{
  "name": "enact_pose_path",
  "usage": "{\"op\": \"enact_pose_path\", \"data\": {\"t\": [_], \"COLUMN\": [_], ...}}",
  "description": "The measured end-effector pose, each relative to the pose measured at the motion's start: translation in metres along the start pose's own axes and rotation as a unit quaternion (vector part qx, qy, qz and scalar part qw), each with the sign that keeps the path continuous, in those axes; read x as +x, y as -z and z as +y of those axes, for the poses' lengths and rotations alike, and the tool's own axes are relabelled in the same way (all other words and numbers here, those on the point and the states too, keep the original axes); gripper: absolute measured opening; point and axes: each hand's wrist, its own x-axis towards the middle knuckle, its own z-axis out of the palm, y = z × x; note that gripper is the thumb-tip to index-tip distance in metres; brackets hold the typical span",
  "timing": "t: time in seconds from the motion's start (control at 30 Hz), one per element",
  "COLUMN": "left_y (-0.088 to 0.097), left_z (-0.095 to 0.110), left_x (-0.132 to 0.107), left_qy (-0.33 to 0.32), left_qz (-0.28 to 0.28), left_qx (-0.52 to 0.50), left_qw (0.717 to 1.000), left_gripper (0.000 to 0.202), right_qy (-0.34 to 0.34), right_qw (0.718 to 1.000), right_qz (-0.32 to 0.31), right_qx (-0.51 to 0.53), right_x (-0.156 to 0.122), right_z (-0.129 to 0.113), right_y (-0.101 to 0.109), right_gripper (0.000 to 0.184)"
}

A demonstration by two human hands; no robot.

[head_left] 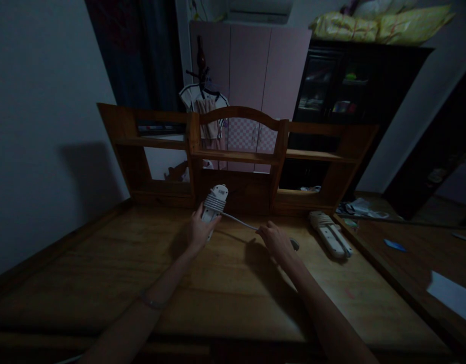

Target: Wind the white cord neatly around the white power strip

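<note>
My left hand (201, 226) grips a white power strip (219, 192), tilted upright above the desk, with several turns of its cord around the upper half. From these turns a stretch of white cord (240, 221) runs right to my right hand (274, 238), whose fingers are closed on it. A small dark rounded end (294, 244), perhaps the plug, shows just beyond my right hand. A second power strip (333, 236) lies on the desk to the right, with its cord wound about it.
The wooden desk (141, 268) has a shelf hutch (236, 157) along its back edge. A wall stands at the left. On the lower surface at the right lie a blue card (394, 245) and a white paper sheet (451, 293). Behind are pink wardrobe doors (250, 71) and a dark cabinet (331, 96).
</note>
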Motion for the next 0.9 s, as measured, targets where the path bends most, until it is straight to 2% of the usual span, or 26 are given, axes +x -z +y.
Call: {"op": "enact_pose_path", "data": {"t": [0.07, 0.17, 0.43, 0.53, 0.63, 0.73, 0.9], "left_y": [0.001, 0.002, 0.001, 0.001, 0.003, 0.006, 0.009], "left_z": [-0.001, -0.002, 0.004, 0.007, 0.012, 0.02, 0.033], "left_x": [0.001, 0.001, -0.009, -0.014, -0.017, -0.02, -0.024], "left_qy": [-0.024, -0.058, -0.124, -0.193, -0.249, -0.285, -0.354], "left_qz": [0.002, -0.002, -0.026, -0.034, -0.037, -0.045, -0.058], "left_qx": [0.061, 0.134, 0.22, 0.227, 0.238, 0.251, 0.254], "left_qw": [0.998, 0.989, 0.967, 0.954, 0.938, 0.924, 0.898], "left_gripper": [0.078, 0.078, 0.086, 0.078, 0.068, 0.069, 0.067], "right_qy": [0.028, 0.076, 0.21, 0.224, 0.208, 0.194, 0.222], "right_qw": [0.999, 0.995, 0.966, 0.959, 0.959, 0.959, 0.954], "right_qz": [-0.001, 0.04, 0.146, 0.166, 0.187, 0.2, 0.196], "right_qx": [-0.032, -0.05, -0.04, -0.044, -0.052, -0.058, -0.045], "right_x": [-0.001, -0.005, -0.02, -0.021, -0.02, -0.02, -0.02], "right_z": [-0.007, -0.021, -0.048, -0.048, -0.044, -0.041, -0.042], "right_y": [0.006, 0.014, 0.025, 0.027, 0.029, 0.029, 0.03], "right_gripper": [0.029, 0.028, 0.019, 0.019, 0.02, 0.019, 0.02]}}
